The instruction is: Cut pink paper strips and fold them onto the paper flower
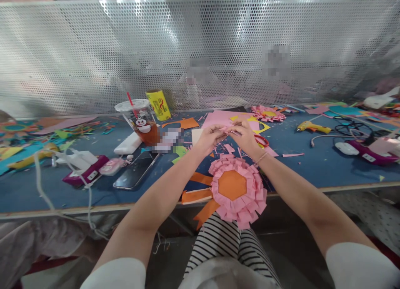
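Observation:
My left hand (208, 138) and my right hand (244, 134) meet above the blue table, fingers pinched on a small pink paper strip (227, 129) between them. Just nearer to me, a pink paper rosette (239, 189) with an orange centre and orange ribbon tails juts over the table's front edge. Under my right hand lie red-handled scissors (261, 141), partly covered. A pink paper sheet (215, 118) and a yellow cut-out sheet (264, 126) lie behind my hands. Small pink scraps (229, 148) are scattered below them.
To the left stand a cup of brown drink (143, 124), a yellow packet (158, 105) and a phone (136, 172). A second pink rosette (268, 113) lies behind. Yellow glue guns (313, 127) and cables are at both sides. A perforated metal screen (200, 43) borders the back.

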The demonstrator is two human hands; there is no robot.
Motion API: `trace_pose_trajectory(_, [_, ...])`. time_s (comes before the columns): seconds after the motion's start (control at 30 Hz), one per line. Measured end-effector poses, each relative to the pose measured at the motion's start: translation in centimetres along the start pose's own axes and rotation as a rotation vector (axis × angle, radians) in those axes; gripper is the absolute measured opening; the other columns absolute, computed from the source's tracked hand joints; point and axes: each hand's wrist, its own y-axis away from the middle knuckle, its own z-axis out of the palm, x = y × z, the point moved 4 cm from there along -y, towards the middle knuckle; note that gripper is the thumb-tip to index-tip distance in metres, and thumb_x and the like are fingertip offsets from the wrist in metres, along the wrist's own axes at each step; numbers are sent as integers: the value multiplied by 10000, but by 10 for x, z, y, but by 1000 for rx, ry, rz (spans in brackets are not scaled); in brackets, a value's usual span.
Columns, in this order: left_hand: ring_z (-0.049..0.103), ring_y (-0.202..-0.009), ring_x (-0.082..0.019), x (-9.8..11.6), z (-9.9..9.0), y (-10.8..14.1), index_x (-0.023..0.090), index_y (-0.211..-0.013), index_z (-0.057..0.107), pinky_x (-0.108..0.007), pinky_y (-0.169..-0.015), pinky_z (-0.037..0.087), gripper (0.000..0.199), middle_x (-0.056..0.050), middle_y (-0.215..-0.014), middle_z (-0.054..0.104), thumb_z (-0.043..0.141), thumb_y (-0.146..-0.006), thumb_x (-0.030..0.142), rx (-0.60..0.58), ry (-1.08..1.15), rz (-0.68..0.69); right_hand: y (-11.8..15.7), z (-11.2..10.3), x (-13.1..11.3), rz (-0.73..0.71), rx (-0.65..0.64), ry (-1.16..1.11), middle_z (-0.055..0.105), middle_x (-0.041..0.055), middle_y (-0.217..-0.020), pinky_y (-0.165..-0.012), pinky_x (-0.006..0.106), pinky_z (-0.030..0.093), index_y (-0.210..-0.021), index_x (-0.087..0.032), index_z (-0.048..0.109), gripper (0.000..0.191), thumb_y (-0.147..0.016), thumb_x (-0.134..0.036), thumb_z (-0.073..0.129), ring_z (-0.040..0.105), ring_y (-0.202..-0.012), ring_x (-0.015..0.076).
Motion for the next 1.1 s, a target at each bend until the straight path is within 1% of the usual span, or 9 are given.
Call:
trace_pose_trajectory(0.13, [629,-705,-96,0,1,0,132,-811,597,-300,-832,469,196,-15,-745,659,662,-628,105,4,-23,26,-1,1,1,39,-11,-34,507,54,-937,-827,368,458,-791,-211,631,70,-782,-244,570,511,-936,193])
trace_pose_trajectory(0.27, [632,-705,-108,2,3,2,124,-803,608,-307,-808,477,180,-22,-735,660,663,-632,133,18,-90,47,-2,0,-3,47,-51,-43,518,44,-866,-749,327,462,-797,-192,578,48,-792,-229,548,514,-822,167])
trace_pose_trajectory(0.37, [640,-709,-122,3,3,2,116,-775,609,-298,-781,486,159,-37,-728,668,669,-633,155,18,-117,22,-2,-2,-6,30,-93,-36,530,35,-828,-717,309,451,-817,-189,562,47,-798,-223,537,509,-772,156])
trace_pose_trajectory(0.5, [644,-687,-128,2,1,3,120,-726,600,-288,-748,497,145,-38,-705,666,686,-611,138,35,-66,-30,-3,-2,-9,-38,-100,-38,557,34,-834,-783,328,438,-786,-201,580,27,-784,-220,562,527,-837,173])
trace_pose_trajectory(0.6, [642,-666,-124,3,0,2,123,-711,599,-293,-752,498,162,-24,-684,655,704,-588,134,40,-68,-22,-2,-2,-8,-51,-84,-27,565,35,-852,-820,354,431,-769,-213,597,24,-775,-220,575,533,-876,186])
trace_pose_trajectory(0.8, [620,-636,-107,4,0,3,122,-707,608,-286,-730,488,218,-12,-666,650,741,-548,187,72,-147,29,-2,-2,-7,-15,-47,-33,577,41,-890,-828,367,440,-750,-216,622,37,-761,-242,599,546,-902,190])
trace_pose_trajectory(0.9, [611,-625,-110,6,0,3,117,-705,614,-290,-719,485,235,-15,-648,648,750,-537,210,97,-215,67,-3,-1,-6,24,-56,-53,584,38,-864,-816,361,451,-718,-206,622,82,-769,-263,591,556,-878,183])
trace_pose_trajectory(1.0, [612,-634,-115,7,0,3,113,-710,619,-299,-729,483,243,-20,-653,648,754,-540,223,92,-251,92,-4,-1,-6,60,-54,-75,585,38,-828,-774,344,464,-691,-197,616,125,-776,-279,577,559,-835,174])
trace_pose_trajectory(1.1, [619,-669,-118,6,0,2,113,-733,623,-300,-748,481,254,-28,-700,658,753,-550,233,55,-250,98,-4,0,-5,92,-52,-102,583,43,-802,-702,317,473,-687,-183,598,133,-774,-280,571,557,-781,165])
